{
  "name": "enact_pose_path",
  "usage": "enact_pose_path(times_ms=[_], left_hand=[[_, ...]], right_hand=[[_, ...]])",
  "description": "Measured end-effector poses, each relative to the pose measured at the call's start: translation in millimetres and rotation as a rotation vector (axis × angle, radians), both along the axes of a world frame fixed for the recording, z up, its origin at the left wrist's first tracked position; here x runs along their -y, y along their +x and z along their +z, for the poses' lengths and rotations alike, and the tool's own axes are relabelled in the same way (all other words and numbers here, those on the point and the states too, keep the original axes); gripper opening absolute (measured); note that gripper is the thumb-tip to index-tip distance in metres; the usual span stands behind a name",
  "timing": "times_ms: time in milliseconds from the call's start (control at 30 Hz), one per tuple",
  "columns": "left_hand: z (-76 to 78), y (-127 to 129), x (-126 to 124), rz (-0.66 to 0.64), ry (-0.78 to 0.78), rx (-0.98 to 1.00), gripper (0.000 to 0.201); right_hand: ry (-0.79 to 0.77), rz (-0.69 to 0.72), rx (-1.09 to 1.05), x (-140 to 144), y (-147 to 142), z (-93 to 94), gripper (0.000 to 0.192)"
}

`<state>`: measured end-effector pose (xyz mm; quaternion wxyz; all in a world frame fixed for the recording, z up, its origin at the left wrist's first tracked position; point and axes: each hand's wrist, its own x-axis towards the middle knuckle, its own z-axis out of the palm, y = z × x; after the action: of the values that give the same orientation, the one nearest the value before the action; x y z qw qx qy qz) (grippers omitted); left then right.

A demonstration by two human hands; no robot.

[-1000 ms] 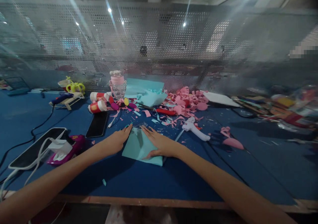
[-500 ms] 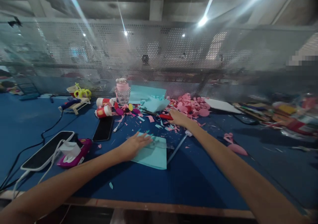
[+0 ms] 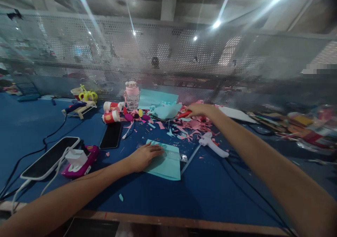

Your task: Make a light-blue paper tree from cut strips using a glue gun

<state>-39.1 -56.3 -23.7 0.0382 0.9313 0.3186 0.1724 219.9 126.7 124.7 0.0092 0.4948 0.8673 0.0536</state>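
My left hand (image 3: 147, 156) lies flat with fingers stretched out on a folded light blue sheet (image 3: 168, 163) near the front of the table. My right hand (image 3: 198, 109) is closed around the red handle of what look like scissors (image 3: 184, 114), at the edge of a heap of cuttings. Their far end reaches toward a crumpled light blue piece (image 3: 165, 110) and is partly hidden. Pink cut scraps (image 3: 195, 124) lie below and behind the right hand. Between my forearms rests a white glue gun (image 3: 213, 145), a clear stick reaching from it toward the folded sheet.
A phone (image 3: 110, 136), red-and-white paper cups (image 3: 111, 116) and a pink-topped bottle (image 3: 132, 96) stand left of the scraps. Further left are a power bank (image 3: 50, 160) and a purple socket block (image 3: 91, 160) with cables. A white sheet (image 3: 237, 114) lies at back right.
My right hand has risen slightly and shifted right with the red-handled scissors. The glue gun, mostly covered by my forearm before, now shows. My left hand stays on the folded sheet.
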Motion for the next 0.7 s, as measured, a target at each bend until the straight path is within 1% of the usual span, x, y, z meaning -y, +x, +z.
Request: enact_pose_path(times_ms=[67,133,167,200,233,267,300,333,400,467,500,533,567,633,700], left_hand=[[-1.7,-1,-1,-0.005,-0.011,-0.008,0.053],[-2.7,-3,-2,-0.005,-0.035,-0.025,0.054],[-2.9,-3,-1,0.002,-0.048,-0.038,0.055],[-3.1,-2,0,0.01,-0.058,-0.05,0.055],[-3.4,-2,3,0.018,-0.065,-0.058,0.055],[-3.5,-1,6,0.028,-0.069,-0.06,0.055],[-3.5,1,9,0.043,-0.071,-0.056,0.056],[-3.2,3,14,0.061,-0.073,-0.05,0.056],[-1.3,7,22,0.11,-0.076,-0.042,0.056],[2.4,10,27,0.153,-0.056,-0.046,0.057],[4.8,10,28,0.165,-0.03,-0.049,0.058],[7.1,10,27,0.167,0.004,-0.053,0.061],[9.2,8,25,0.165,0.039,-0.054,0.063],[11.9,3,19,0.145,0.086,-0.051,0.066],[12.6,-3,13,0.118,0.128,-0.027,0.067]], right_hand=[[-0.085,-0.061,0.099,0,3,27.7,0.028],[-0.107,-0.122,0.156,8,8,48.5,0.034],[-0.099,-0.147,0.171,16,10,54.1,0.036],[-0.068,-0.154,0.176,26,12,55.5,0.036],[0.021,-0.14,0.148,39,12,52.5,0.035],[0.067,-0.099,0.079,53,11,45.0,0.033],[0.054,-0.084,-0.016,68,10,33.5,0.032],[-0.001,-0.081,-0.118,83,7,18.6,0.031],[-0.187,-0.081,-0.297,109,1,-17.2,0.028],[-0.332,-0.066,-0.429,125,-5,-53.1,0.026],[-0.356,-0.067,-0.453,130,-8,-68.4,0.026],[-0.342,-0.087,-0.439,133,-11,-81.0,0.028],[-0.292,-0.131,-0.419,134,-13,-90.6,0.029],[-0.256,-0.178,-0.395,134,-18,-101.2,0.036],[-0.268,-0.145,-0.404,132,-22,-103.2,0.039]])
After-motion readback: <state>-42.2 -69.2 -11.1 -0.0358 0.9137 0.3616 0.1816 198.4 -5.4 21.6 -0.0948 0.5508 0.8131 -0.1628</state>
